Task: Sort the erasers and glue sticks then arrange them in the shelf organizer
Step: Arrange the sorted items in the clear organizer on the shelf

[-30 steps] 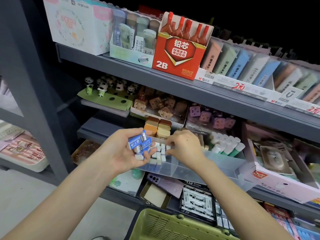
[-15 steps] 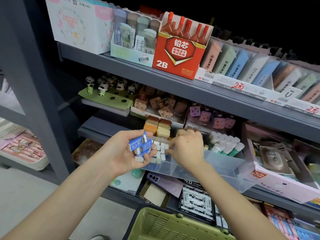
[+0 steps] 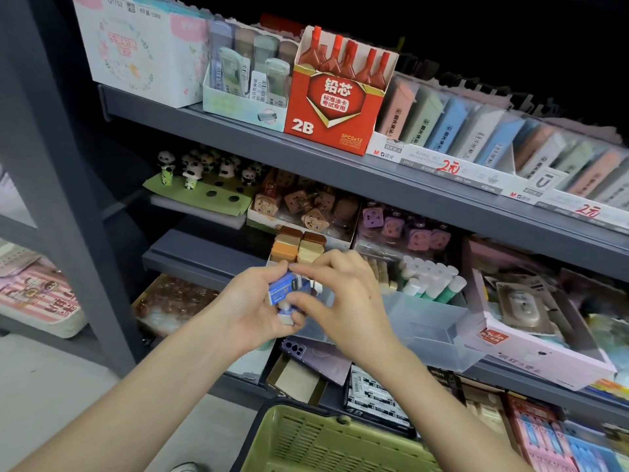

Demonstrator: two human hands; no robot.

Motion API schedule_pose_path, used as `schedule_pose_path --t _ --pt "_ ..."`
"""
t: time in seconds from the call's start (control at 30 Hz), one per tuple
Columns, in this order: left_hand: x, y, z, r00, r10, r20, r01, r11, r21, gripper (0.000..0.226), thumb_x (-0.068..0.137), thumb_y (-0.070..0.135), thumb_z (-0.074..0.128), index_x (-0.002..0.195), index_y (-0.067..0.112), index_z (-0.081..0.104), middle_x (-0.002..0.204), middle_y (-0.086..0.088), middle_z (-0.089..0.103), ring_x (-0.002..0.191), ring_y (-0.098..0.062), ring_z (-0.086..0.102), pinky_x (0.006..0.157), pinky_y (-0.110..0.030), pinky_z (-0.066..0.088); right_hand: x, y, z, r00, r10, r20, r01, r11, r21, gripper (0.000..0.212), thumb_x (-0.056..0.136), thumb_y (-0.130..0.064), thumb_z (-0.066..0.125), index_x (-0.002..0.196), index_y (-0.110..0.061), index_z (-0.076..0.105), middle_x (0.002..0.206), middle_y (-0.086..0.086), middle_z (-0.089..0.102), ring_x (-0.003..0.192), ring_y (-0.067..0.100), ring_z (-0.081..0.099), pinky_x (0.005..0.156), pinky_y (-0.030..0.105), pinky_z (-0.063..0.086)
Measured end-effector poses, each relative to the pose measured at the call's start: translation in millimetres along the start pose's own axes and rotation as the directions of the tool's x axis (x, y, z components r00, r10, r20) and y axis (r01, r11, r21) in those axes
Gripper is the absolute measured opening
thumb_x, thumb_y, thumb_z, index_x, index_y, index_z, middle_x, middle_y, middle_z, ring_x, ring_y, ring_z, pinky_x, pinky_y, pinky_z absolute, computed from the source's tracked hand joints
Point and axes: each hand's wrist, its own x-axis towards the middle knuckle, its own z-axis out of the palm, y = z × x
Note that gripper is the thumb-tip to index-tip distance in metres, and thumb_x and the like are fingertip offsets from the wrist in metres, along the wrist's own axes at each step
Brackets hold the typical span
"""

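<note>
— Fingers of the left hand (image 3: pixel 253 310): what do they hold?

— They curl around a small stack of erasers (image 3: pixel 287 289) in blue paper sleeves, held up in front of the middle shelf (image 3: pixel 204 258). The right hand (image 3: pixel 347 301) meets the stack. Its index finger (image 3: pixel 308 267) lies over the top and its thumb comes in from below. It seems to pinch one eraser to lift it away, though blur keeps that from being certain.

— Where would that eraser go?

— Just behind both hands sits a clear plastic organizer (image 3: pixel 425 321) with dividers. The hands hide its left end, so the number of erasers already inside cannot be told.

— And the glue?

— Glue sticks (image 3: pixel 429 281) with white caps and green bodies stand packed together in a compartment further right, leaning slightly. The clear sections in front of them look empty.

— How far along is the job, then?

— Probably past the middle. The glue sticks appear sorted and placed. The handful of erasers in the left hand has yet to go in, one at a time by the look of the grip. Below the arms, the visible part of a green basket (image 3: pixel 323 441) shows nothing inside, which suggests little is left to sort.
</note>
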Motion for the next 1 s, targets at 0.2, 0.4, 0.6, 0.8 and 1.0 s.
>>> schedule_pose_path --t 0.2,0.4,0.6,0.8,1.0 --pt "1 -2 6 0.999 0.005 -0.054 -0.005 1.000 -0.014 0.034 0.101 0.031 0.038 0.089 0.008 0.061 0.069 -0.009 0.061 0.051 -0.016 0.049 0.042 -0.020 0.040 -7 6 -8 0.995 0.099 0.014 -0.099 0.957 0.274 0.018 0.078 -0.013 0.074 0.086 -0.026 0.066 0.080 -0.017 0.060 0.079 -0.001 0.052 0.072 0.011 0.039" --pt "0 16 -6 0.979 0.123 -0.160 -0.119 0.992 0.029 0.027 0.099 0.026 0.043 0.094 0.009 0.063 0.085 -0.013 0.057 0.067 -0.022 0.054 0.045 -0.022 0.041 -1 46 -25 0.926 0.371 0.064 -0.375 0.894 0.247 0.019 0.082 -0.013 0.071 0.085 -0.028 0.060 0.071 -0.010 0.056 0.062 0.001 0.049 0.063 0.011 0.043" --pt "-2 23 -13 0.972 0.160 -0.172 -0.157 0.987 0.033 0.028 0.099 0.026 0.041 0.095 0.009 0.063 0.090 -0.014 0.056 0.068 -0.023 0.054 0.040 -0.020 0.043 14 51 -8 0.915 0.329 0.233 -0.308 0.943 -0.122 0.014 0.076 -0.035 0.076 0.080 -0.024 0.068 0.067 -0.012 0.057 0.067 0.005 0.053 0.060 0.020 0.039" --pt "-2 23 -14 0.973 0.161 -0.164 -0.157 0.987 0.036 0.030 0.100 0.026 0.040 0.092 0.008 0.063 0.089 -0.015 0.057 0.068 -0.023 0.055 0.040 -0.020 0.043 26 52 18 0.918 0.256 0.303 -0.159 0.937 -0.312 0.027 0.079 -0.041 0.071 0.095 -0.019 0.071 0.078 -0.008 0.059 0.081 0.015 0.057 0.071 0.028 0.044" --pt "-1 24 -16 0.973 0.155 -0.169 -0.150 0.988 0.039 0.030 0.100 0.026 0.040 0.093 0.009 0.064 0.091 -0.015 0.058 0.071 -0.024 0.056 0.041 -0.020 0.044 20 62 24 0.929 0.192 0.315 -0.097 0.951 -0.295 0.019 0.086 -0.034 0.065 0.103 -0.026 0.070 0.093 -0.006 0.070 0.095 0.019 0.055 0.084 0.029 0.035"
